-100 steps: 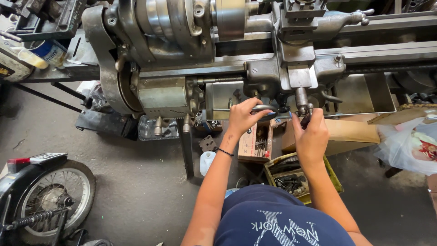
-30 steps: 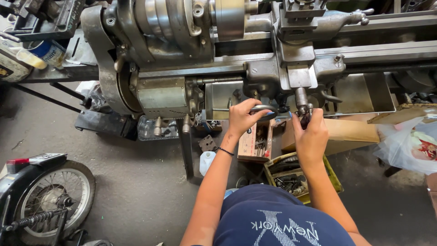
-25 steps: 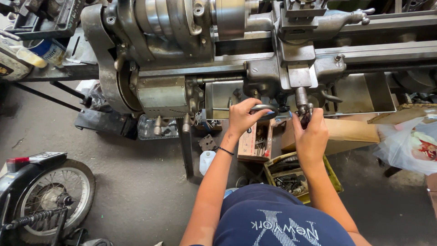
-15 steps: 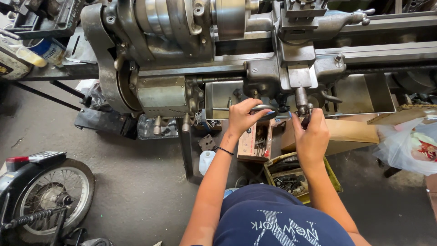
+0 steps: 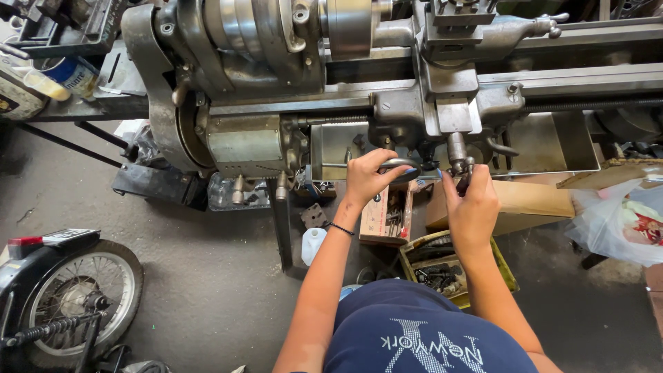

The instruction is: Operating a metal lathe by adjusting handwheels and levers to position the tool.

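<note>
A large grey metal lathe (image 5: 290,76) fills the top of the view. My left hand (image 5: 369,177) grips the rim of the carriage handwheel (image 5: 402,166) on the lathe's apron. My right hand (image 5: 472,204) is closed around the small cross-slide crank handle (image 5: 461,169) just to the right of that wheel. Both forearms reach up from my lap. A black band circles my left wrist.
Under the lathe lie an open cardboard box of metal parts (image 5: 387,217), a tan carton (image 5: 514,200) and a yellow-green crate of dark tools (image 5: 442,273). A white plastic bottle (image 5: 313,243) stands on the concrete floor. A motorcycle wheel (image 5: 72,297) sits lower left, a plastic bag (image 5: 625,217) at right.
Nothing has visibly shifted apart from a slight camera wobble; both hands stay on their handles.
</note>
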